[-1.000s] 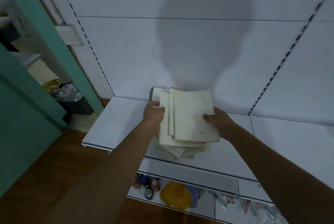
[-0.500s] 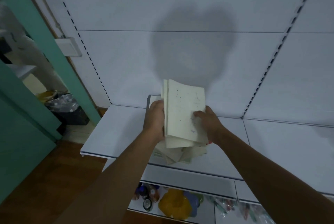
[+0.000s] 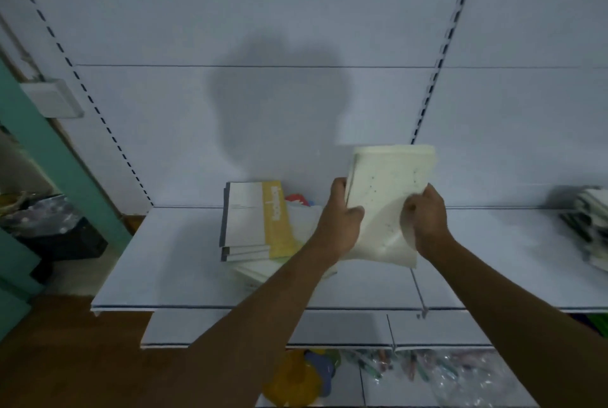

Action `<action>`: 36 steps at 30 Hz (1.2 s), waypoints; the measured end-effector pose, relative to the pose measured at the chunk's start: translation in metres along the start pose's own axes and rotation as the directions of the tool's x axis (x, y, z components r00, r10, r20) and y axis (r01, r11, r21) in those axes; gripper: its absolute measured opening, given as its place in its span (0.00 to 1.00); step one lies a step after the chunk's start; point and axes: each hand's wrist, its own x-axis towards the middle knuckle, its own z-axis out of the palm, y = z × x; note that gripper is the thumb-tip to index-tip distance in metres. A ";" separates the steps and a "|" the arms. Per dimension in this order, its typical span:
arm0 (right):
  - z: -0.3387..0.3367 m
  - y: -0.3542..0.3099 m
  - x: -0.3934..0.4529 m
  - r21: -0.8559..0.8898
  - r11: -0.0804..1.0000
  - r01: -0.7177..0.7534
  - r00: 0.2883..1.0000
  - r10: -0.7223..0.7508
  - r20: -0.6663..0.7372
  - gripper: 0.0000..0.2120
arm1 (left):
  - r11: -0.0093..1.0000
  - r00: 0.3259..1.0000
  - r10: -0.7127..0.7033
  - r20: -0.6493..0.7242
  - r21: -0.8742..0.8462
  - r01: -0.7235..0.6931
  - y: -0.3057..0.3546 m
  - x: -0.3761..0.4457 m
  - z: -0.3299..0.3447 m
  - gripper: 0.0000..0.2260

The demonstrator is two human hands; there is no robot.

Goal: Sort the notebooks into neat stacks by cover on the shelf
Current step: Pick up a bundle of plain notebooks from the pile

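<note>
We hold a bundle of cream notebooks (image 3: pixel 388 190) between our left hand (image 3: pixel 340 220) and right hand (image 3: pixel 424 220), above the white shelf (image 3: pixel 164 259). Left of our grip lies a stack of yellow-and-white notebooks (image 3: pixel 253 217); far right, another pile (image 3: pixel 592 226), perhaps notebooks.

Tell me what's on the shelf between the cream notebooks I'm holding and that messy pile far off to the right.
Nothing: in the head view the white shelf runs bare from the cream notebooks to the pile at the right edge.
</note>
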 end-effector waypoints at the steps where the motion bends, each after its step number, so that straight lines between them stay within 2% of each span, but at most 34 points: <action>1: -0.012 0.000 0.001 -0.042 0.999 0.013 1.000 -0.013 -0.008 0.17 | 1.000 1.000 0.001 0.023 0.003 -0.001 -0.001 -0.001 0.011 0.17; 4: -0.046 0.003 0.004 -0.140 0.990 0.030 0.999 -0.035 -0.030 0.18 | 0.997 0.998 -0.033 0.051 0.067 0.030 -0.003 -0.002 0.043 0.17; 8: -0.076 0.015 0.015 -0.139 0.990 0.021 0.999 -0.026 -0.036 0.19 | 0.991 0.993 -0.111 0.043 0.078 0.107 -0.015 0.003 0.079 0.16; 11: -0.100 0.024 0.032 -0.173 0.985 -0.016 1.000 0.018 0.010 0.18 | 0.986 0.990 -0.137 0.027 0.102 0.133 -0.022 0.012 0.103 0.16; 14: -0.130 0.034 0.051 -0.231 0.972 -0.052 0.996 0.067 0.058 0.18 | 0.976 0.980 -0.201 -0.010 0.089 0.201 -0.028 0.021 0.131 0.17; 19: -0.179 0.052 0.075 -0.235 0.972 -0.026 0.993 0.052 0.104 0.16 | 0.968 0.966 -0.249 -0.063 0.025 0.251 -0.041 0.032 0.191 0.15; 21: -0.195 0.058 0.084 -0.236 0.972 -0.018 0.991 0.049 0.126 0.16 | 0.966 0.963 -0.257 -0.082 0.012 0.259 -0.044 0.035 0.210 0.17; 26: -0.211 0.070 0.093 -0.171 0.984 -0.042 0.984 0.071 0.166 0.21 | 0.965 0.958 -0.235 -0.165 0.078 0.250 -0.053 0.038 0.234 0.18; 29: -0.210 0.079 0.098 -0.265 0.964 -0.020 0.980 0.071 0.185 0.20 | 0.941 0.939 -0.262 -0.224 0.158 0.300 -0.063 0.042 0.239 0.18; 32: -0.210 0.088 0.113 -0.315 0.942 -0.116 0.977 0.166 0.136 0.16 | 0.915 0.908 -0.313 -0.278 0.166 0.367 -0.070 0.051 0.239 0.15; 36: -0.209 0.091 0.135 -0.387 0.892 -0.233 0.962 0.269 0.041 0.17 | 0.909 0.923 -0.307 -0.231 0.217 0.356 -0.068 0.067 0.235 0.19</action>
